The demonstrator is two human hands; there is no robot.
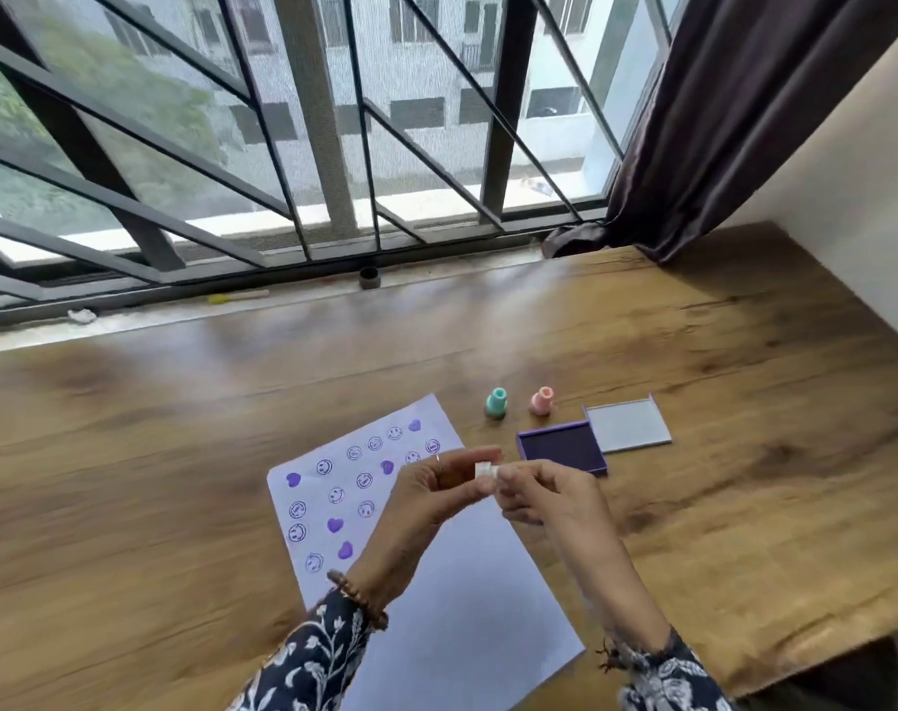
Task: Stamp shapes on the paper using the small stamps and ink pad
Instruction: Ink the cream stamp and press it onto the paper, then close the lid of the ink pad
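A white sheet of paper (467,623) lies on the wooden table, its far half covered with purple smiley and heart prints. Above it, my left hand (426,500) and my right hand (544,497) meet and together pinch a small white stamp (485,471) between their fingertips. The purple ink pad (562,446) sits open just right of the hands, its grey lid (627,424) beside it. A teal stamp (497,402) and a pink stamp (541,401) stand upright beyond the paper.
The wooden table (180,454) reaches to a window sill with metal bars behind it. A small dark cup (369,277) and a yellow-tipped stick (236,296) lie on the sill. A dark curtain (734,125) hangs at the right.
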